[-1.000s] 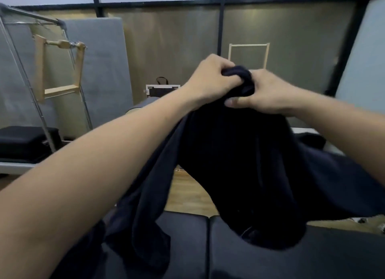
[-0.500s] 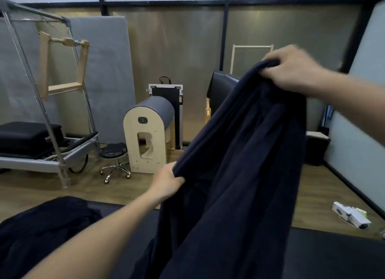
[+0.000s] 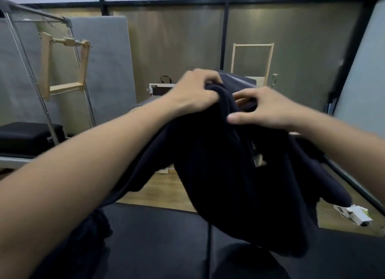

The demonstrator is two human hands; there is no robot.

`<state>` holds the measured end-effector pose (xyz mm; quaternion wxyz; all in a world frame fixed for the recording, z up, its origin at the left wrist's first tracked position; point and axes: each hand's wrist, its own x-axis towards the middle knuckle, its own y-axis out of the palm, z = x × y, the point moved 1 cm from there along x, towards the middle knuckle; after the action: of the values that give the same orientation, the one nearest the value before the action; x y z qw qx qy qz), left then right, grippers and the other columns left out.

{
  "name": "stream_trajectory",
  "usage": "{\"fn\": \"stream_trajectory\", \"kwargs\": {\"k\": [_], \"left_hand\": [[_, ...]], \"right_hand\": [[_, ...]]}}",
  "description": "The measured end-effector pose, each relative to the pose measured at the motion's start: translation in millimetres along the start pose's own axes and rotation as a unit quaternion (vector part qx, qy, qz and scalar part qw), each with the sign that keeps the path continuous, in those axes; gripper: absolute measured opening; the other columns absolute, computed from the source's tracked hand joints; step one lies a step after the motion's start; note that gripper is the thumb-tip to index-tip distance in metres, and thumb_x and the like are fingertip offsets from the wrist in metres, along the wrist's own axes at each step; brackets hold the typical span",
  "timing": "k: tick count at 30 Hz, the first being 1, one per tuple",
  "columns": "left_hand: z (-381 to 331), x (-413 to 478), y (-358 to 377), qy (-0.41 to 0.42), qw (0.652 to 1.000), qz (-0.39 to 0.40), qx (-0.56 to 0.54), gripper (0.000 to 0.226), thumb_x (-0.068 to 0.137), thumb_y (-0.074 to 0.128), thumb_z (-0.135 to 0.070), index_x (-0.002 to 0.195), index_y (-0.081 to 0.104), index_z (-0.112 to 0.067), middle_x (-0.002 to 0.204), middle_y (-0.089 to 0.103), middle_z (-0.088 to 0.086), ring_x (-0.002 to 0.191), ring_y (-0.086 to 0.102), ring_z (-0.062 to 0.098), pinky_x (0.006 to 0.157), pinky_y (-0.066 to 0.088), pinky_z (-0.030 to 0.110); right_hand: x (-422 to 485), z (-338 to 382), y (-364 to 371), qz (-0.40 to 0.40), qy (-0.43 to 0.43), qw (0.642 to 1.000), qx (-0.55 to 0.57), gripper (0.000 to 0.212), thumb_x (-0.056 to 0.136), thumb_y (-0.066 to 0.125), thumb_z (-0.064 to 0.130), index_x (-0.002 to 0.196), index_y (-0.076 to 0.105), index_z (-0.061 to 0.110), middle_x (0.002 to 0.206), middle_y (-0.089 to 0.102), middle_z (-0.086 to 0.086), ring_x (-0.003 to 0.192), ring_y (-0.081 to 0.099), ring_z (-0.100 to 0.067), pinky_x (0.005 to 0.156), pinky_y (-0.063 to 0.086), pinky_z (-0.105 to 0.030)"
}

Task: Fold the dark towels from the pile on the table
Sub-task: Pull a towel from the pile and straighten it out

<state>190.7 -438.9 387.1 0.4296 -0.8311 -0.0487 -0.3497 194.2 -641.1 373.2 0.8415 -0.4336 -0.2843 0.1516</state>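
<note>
Metal frame with a hanging wooden bar stands at far left, above a black padded platform; a grey panel stands against the wall behind it. Low at left, on the black padded worktop, lies a crumpled pile of dark cloth, partly hidden by the left forearm. At centre, the left hand is raised above the worktop, its grip clamped on the bunched top edge of a dark towel (fingers curled over the cloth). The towel hangs from both hands in loose folds; whether its lower end touches the worktop cannot be told. Just beside it, the right hand has its grip closed on the same edge, fingers curled into the fold, thumb laid along the cloth. Behind it a pale wooden frame stands at the wall. At far right a white object lies on the wooden floor.
</note>
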Motion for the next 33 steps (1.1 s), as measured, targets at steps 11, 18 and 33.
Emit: {"fn": "stream_trajectory", "kwargs": {"k": [11, 18, 33], "left_hand": [[22, -50, 41, -0.040, 0.978, 0.199, 0.044, 0.028, 0.072, 0.058, -0.003, 0.075, 0.046, -0.029, 0.076, 0.056, -0.003, 0.071, 0.054, 0.020, 0.055, 0.038, 0.029], [58, -73, 32, -0.112, 0.951, 0.289, 0.017, 0.022, 0.069, 0.054, -0.001, 0.082, 0.063, -0.015, 0.074, 0.062, 0.004, 0.067, 0.057, 0.017, 0.051, 0.040, 0.016], [66, -160, 123, -0.151, 0.900, 0.394, -0.109, 0.033, 0.073, 0.059, -0.002, 0.104, 0.062, -0.012, 0.109, 0.071, 0.004, 0.099, 0.068, 0.022, 0.082, 0.058, 0.041]], "right_hand": [[-2, -5, 30, 0.032, -0.027, 0.985, -0.166, 0.013, 0.081, 0.063, 0.021, 0.089, 0.067, 0.031, 0.077, 0.060, 0.008, 0.082, 0.059, -0.023, 0.071, 0.050, -0.034], [9, 5, 8, -0.001, -0.066, 0.922, -0.381, 0.039, 0.084, 0.058, 0.030, 0.121, 0.060, 0.044, 0.110, 0.065, -0.006, 0.103, 0.058, -0.032, 0.073, 0.041, -0.034], [-3, -8, -27, -0.065, 0.015, 0.948, -0.312, 0.035, 0.081, 0.056, 0.028, 0.114, 0.065, 0.036, 0.109, 0.065, -0.016, 0.103, 0.057, -0.039, 0.088, 0.051, -0.048]]}}
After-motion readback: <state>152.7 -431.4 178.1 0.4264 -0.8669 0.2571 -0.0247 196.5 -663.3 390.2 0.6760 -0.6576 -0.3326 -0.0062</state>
